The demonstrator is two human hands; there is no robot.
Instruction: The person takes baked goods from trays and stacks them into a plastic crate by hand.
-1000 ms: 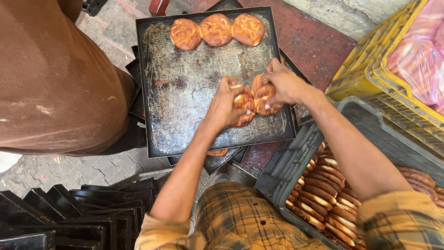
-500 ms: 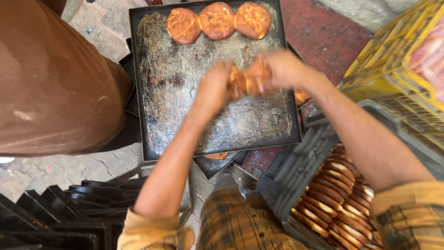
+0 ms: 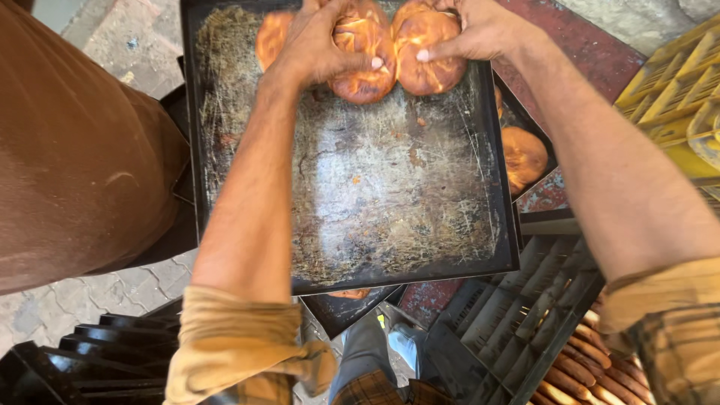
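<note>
At the far edge of the dark baking tray (image 3: 360,187), left hand (image 3: 319,45) grips one bun (image 3: 364,64), right hand (image 3: 480,30) grips another bun (image 3: 431,52).

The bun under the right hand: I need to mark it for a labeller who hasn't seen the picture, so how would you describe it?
Start at the big, dark, scratched baking tray in the middle. At its far edge lie browned round buns; the right hand grips the bun nearest the tray's right rim. Its neighbour bun lies under the left hand, and another bun sits off the tray, lower right.
</note>
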